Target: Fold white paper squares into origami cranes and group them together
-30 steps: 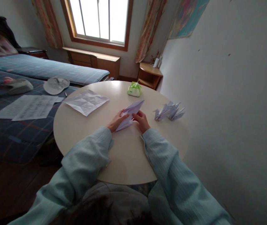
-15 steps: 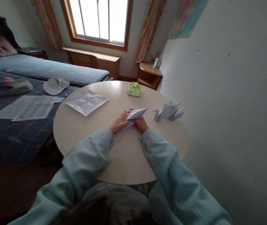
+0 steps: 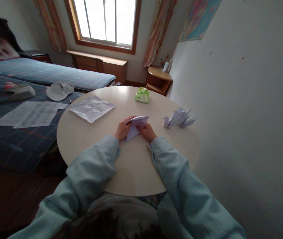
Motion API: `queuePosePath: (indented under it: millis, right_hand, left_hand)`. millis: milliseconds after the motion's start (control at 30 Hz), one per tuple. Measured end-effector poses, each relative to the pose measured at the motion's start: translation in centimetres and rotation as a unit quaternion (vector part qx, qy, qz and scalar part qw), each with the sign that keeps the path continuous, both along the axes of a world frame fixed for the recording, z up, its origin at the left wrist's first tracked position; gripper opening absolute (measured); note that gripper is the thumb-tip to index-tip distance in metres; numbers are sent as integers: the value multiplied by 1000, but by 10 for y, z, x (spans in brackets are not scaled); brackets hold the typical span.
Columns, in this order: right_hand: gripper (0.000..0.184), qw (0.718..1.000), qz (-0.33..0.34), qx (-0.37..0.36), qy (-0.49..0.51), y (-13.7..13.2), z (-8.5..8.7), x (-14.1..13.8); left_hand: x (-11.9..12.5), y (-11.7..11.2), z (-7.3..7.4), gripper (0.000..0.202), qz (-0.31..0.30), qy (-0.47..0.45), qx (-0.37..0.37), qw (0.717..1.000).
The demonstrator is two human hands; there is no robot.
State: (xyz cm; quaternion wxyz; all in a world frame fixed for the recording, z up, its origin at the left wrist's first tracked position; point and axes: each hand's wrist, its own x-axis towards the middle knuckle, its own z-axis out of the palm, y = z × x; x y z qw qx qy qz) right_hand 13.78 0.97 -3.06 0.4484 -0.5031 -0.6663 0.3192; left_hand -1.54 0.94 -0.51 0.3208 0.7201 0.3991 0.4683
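1. One folded paper (image 3: 133, 132), one creased sheet (image 3: 91, 108) and one green packet (image 3: 142, 95) are seen; the overlapping paper birds (image 3: 181, 117) cannot be counted exactly.
2. Over the middle of the tabletop (image 3: 136, 169), the folded paper is gripped from both sides by the left hand (image 3: 123, 128) and right hand (image 3: 148, 132), fingers partly hidden.
3. Room is left between paper and birds; the near edge is set well apart.

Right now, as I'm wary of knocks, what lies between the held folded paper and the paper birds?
The head view shows the right hand, at the folded paper, then tabletop up to the paper birds.
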Motion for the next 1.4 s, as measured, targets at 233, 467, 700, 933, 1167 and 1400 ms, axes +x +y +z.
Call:
queuePosePath:
  millis: [233,467,700,933,1167,1400]
  right_hand:
    - [17,999,-34,14,-5,0,3,1]
    - [17,999,-26,27,-27,-5,10,-1]
    - [23,998,-43,24,-43,-9,16,-2]
    - [22,997,-80,8,9,-2,9,3]
    - [24,992,-95,-25,83,4,4,6]
    - [23,989,-95,-43,105,6,2,5]
  left_hand:
    - [1,-7,5,41,-20,18,-6,1000]
    - [-1,-8,7,49,28,63,-28,997]
    - [-1,-6,6,49,-11,40,-48,998]
    - [1,-10,7,59,-94,-35,-106,989]
    - [4,-9,6,52,-134,-153,-203,958]
    - [4,3,-6,43,-81,-102,-136,982]
